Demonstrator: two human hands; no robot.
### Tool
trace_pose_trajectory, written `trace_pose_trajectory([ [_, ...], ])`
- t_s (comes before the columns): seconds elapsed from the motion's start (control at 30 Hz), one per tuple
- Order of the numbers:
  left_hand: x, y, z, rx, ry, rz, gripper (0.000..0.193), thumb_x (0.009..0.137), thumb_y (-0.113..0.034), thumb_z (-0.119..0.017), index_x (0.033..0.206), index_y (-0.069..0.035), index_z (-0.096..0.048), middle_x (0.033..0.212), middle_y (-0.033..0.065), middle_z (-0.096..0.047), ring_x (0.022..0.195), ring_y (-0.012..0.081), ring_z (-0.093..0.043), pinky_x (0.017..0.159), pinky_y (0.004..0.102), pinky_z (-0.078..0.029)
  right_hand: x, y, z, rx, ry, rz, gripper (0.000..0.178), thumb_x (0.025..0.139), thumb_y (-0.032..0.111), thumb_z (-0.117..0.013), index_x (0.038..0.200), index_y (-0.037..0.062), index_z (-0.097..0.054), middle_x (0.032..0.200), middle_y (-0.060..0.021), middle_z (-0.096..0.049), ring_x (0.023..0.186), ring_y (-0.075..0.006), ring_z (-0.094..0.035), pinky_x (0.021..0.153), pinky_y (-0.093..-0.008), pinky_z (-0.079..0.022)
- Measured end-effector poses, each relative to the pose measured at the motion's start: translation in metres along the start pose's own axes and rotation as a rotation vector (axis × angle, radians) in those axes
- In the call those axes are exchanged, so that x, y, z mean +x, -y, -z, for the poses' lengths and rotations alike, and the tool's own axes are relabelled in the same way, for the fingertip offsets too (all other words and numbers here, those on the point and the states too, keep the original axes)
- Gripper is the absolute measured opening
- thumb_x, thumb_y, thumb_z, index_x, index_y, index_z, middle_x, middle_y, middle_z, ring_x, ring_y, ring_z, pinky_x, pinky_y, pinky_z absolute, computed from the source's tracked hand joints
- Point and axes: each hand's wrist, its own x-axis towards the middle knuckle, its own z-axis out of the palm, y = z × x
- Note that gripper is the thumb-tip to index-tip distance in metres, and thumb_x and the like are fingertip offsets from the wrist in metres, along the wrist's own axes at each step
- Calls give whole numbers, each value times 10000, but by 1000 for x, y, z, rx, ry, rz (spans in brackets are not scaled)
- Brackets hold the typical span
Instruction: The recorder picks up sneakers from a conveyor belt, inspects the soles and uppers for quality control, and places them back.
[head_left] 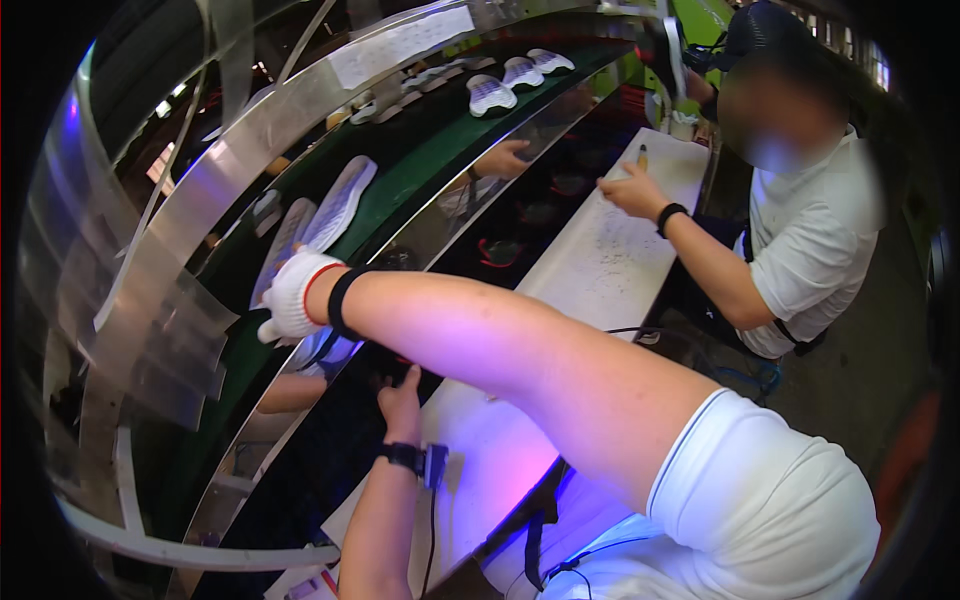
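Green belt bears two soles by the gloved right hand, grip unclear.

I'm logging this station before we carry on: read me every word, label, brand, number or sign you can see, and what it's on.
No text is clear enough to quote.
Pale sheet on the curved metal rail: faint marks, too small and blurred.
White bench top: small dark marks; cannot tell if writing.
Pale soles by the gloved right hand: no readable lettering.
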Motion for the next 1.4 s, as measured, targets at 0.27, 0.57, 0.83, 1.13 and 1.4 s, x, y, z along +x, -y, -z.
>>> trace_pose_trajectory([
  [0.27, 72, 33, -80, -230, 117, 383, 576, 960, -128, -727, 1442, 27, -451, 1388, 202, -599, 1243, 361, -621, 1085, 568, -506, -24, 2, 7, 10, -268, -79, 600, 824, 595, -711, 1116, 80, -810, 1118, -148, -772, 1125, -317, -682, 1012, -467, -470],
  [0.57, -97, -50, 108, -1065, 227, 810, 495, 991, -165, -683, 1404, 36, -498, 1396, 214, -605, 1259, 423, -617, 1109, 694, -479, -15, -6, -5, -54, -444, 24, 288, 821, 366, -746, 957, 129, -835, 1043, -80, -779, 1076, -297, -700, 857, -452, -551],
  [0.83, -216, -17, 194, -496, 259, 570, 405, 1035, -153, -645, 1408, 3, -604, 1408, 191, -652, 1192, 389, -682, 1049, 543, -546, -134, 57, -41, 261, -877, 561, 245, 873, 258, -718, 971, 34, -732, 1091, -121, -752, 984, -319, -741, 817, -424, -625],
  [1.13, -160, -56, 98, 881, 512, -246, 573, 997, -530, -638, 1168, 17, -644, 1013, 276, -750, 985, 476, -722, 875, 541, -562, -324, 42, -25, 606, -421, -26, 293, 960, 236, -776, 1133, 5, -720, 993, -185, -777, 909, -320, -784, 754, -364, -615],
  [1.4, -188, -64, 109, 304, 155, -534, 384, 987, -301, -715, 1207, 6, -645, 1001, 234, -768, 924, 393, -772, 844, 420, -598, -375, 56, -111, 1297, -605, -318, 263, 945, 148, -820, 1104, -23, -699, 912, -15, -715, 829, -73, -613, 784, -264, -522],
])
